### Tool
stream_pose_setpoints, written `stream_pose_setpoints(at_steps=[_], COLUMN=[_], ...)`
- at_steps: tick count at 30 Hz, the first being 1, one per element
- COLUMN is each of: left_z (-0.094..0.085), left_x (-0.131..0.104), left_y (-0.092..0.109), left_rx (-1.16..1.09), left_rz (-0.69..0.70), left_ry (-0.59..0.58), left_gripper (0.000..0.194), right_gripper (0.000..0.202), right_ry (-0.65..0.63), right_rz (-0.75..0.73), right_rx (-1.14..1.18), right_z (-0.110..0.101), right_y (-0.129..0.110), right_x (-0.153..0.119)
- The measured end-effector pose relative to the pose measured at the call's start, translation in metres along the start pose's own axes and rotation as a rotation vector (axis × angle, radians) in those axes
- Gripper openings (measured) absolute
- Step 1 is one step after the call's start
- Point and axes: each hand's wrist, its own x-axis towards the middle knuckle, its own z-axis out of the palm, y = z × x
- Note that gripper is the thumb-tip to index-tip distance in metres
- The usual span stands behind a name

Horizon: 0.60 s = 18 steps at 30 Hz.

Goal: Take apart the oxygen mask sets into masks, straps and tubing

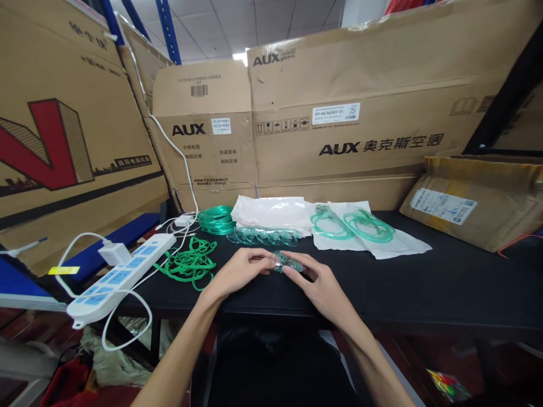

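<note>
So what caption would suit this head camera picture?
Both hands, left hand and right hand, grip a clear green mask over the black table.

Power strip [121,275] sits at the table's [424,282] left end, elastic bands [189,263] right of it, tubing coil [216,219] behind those, bags [369,232] further right, boxes [360,113] behind everything.

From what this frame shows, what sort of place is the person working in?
Probably a warehouse or packing area. Large AUX cardboard cartons stand behind a black worktable, with blue racking above. Both hands hold a clear green mask near bagged tubing sets.
</note>
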Motion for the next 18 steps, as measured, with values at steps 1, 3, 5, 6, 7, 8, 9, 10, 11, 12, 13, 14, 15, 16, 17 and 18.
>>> stream_pose_setpoints(at_steps=[1, 3, 5, 6, 7, 8, 9, 10, 11, 12, 13, 14, 15, 16, 17, 18], left_z=[-0.0006, -0.0021, -0.0030, -0.0030, -0.0028, -0.0023, -0.0017, -0.0010, -0.0003, 0.0006, 0.0014, 0.0023, 0.0033, 0.0044, 0.0055, 0.0067], left_x=[-0.0006, -0.0011, -0.0009, -0.0006, -0.0004, -0.0004, -0.0005, -0.0008, -0.0013, -0.0020, -0.0028, -0.0036, -0.0044, -0.0051, -0.0055, -0.0058], left_y=[0.0003, 0.0003, -0.0003, -0.0007, -0.0011, -0.0014, -0.0015, -0.0015, -0.0012, -0.0006, 0.0002, 0.0011, 0.0022, 0.0033, 0.0043, 0.0052], left_rx=[-0.002, -0.001, 0.005, 0.010, 0.017, 0.026, 0.035, 0.045, 0.056, 0.068, 0.082, 0.098, 0.114, 0.129, 0.141, 0.149], left_rz=[0.005, 0.023, 0.044, 0.052, 0.058, 0.063, 0.065, 0.067, 0.068, 0.069, 0.071, 0.073, 0.076, 0.078, 0.080, 0.082], left_ry=[-0.015, -0.044, -0.075, -0.088, -0.099, -0.107, -0.111, -0.112, -0.111, -0.108, -0.102, -0.092, -0.079, -0.065, -0.050, -0.037], left_gripper=[0.021, 0.023, 0.028, 0.030, 0.032, 0.034, 0.035, 0.036, 0.037, 0.037, 0.036, 0.035, 0.033, 0.030, 0.028, 0.026], right_gripper=[0.037, 0.039, 0.039, 0.038, 0.038, 0.038, 0.038, 0.038, 0.040, 0.041, 0.043, 0.045, 0.047, 0.048, 0.048, 0.047], right_ry=[0.004, 0.004, -0.001, -0.004, -0.007, -0.009, -0.013, -0.017, -0.021, -0.024, -0.025, -0.023, -0.020, -0.017, -0.015, -0.013], right_rz=[0.008, 0.020, 0.026, 0.027, 0.028, 0.031, 0.035, 0.041, 0.048, 0.056, 0.066, 0.075, 0.084, 0.092, 0.097, 0.099], right_rx=[0.006, 0.019, 0.032, 0.037, 0.042, 0.046, 0.050, 0.056, 0.063, 0.071, 0.079, 0.086, 0.092, 0.097, 0.101, 0.103], right_z=[-0.0003, -0.0011, -0.0020, -0.0025, -0.0028, -0.0031, -0.0033, -0.0035, -0.0036, -0.0037, -0.0038, -0.0037, -0.0036, -0.0034, -0.0031, -0.0027], right_y=[-0.0001, -0.0001, 0.0006, 0.0012, 0.0020, 0.0028, 0.0035, 0.0041, 0.0046, 0.0047, 0.0047, 0.0043, 0.0038, 0.0032, 0.0027, 0.0022], right_x=[0.0001, 0.0007, 0.0015, 0.0019, 0.0023, 0.0027, 0.0029, 0.0030, 0.0029, 0.0028, 0.0025, 0.0021, 0.0017, 0.0013, 0.0009, 0.0007])
